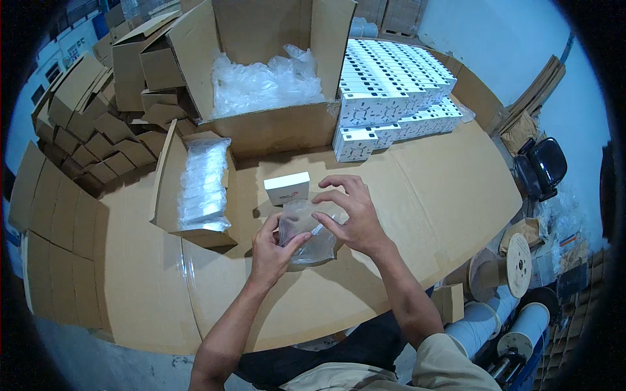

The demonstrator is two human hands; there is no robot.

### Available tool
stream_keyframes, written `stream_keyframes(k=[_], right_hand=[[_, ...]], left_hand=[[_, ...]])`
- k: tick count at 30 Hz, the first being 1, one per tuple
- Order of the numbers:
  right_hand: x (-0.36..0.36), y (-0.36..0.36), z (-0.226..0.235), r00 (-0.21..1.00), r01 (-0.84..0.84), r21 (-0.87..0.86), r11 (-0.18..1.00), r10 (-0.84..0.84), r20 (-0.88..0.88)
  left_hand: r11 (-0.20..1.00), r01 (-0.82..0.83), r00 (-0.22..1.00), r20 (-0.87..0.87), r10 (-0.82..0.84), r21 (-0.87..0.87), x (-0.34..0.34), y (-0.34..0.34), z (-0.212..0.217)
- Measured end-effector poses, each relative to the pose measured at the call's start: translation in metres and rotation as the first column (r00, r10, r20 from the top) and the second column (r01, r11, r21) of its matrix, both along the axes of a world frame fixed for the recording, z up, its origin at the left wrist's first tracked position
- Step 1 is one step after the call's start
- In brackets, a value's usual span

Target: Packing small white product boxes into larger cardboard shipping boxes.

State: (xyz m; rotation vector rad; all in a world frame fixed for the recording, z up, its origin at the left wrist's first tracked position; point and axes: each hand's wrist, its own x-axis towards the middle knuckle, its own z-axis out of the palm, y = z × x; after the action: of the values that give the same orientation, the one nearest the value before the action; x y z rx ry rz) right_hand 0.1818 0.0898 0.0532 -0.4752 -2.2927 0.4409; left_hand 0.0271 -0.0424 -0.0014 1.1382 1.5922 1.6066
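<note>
My left hand (272,251) grips a clear plastic bag (314,246) by its left side, thumb on top. I cannot make out whether anything lies inside the bag. Over the bag's upper right edge, my right hand (352,215) is open with its fingers spread and curved; its thumb is close to the plastic, and I cannot tell if it touches. Just beyond the bag, a small white box (287,188) stands on the cardboard-covered table (417,215).
To the left, an open carton (166,189) holds a row of clear-wrapped items (203,186). Behind it, a large open carton (280,130) contains crumpled plastic bags (264,81). Stacked white boxes (375,107) stand at the back right. Folded cartons (85,130) pile up at the far left; cable spools (518,266) sit lower right.
</note>
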Motion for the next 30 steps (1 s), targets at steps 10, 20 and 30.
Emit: stream_keyframes(k=[10, 20, 30], right_hand=[[0.001, -0.005, 0.021, 0.97, -0.157, -0.017, 0.988, 0.157, 0.186], [-0.009, -0.006, 0.049, 0.857, -0.187, -0.295, 0.937, 0.302, 0.417], [-0.013, 0.025, 0.033, 0.87, -0.479, -0.645, 0.596, 0.422, -0.256]], left_hand=[[0.991, -0.05, 0.983, -0.182, 0.027, -0.124, 0.001, 0.001, 0.008], [0.991, 0.078, 0.972, -0.214, -0.1, -0.107, 0.004, -0.004, 0.026], [0.966, 0.145, 0.989, 0.004, -0.147, -0.213, -0.004, -0.005, 0.013]])
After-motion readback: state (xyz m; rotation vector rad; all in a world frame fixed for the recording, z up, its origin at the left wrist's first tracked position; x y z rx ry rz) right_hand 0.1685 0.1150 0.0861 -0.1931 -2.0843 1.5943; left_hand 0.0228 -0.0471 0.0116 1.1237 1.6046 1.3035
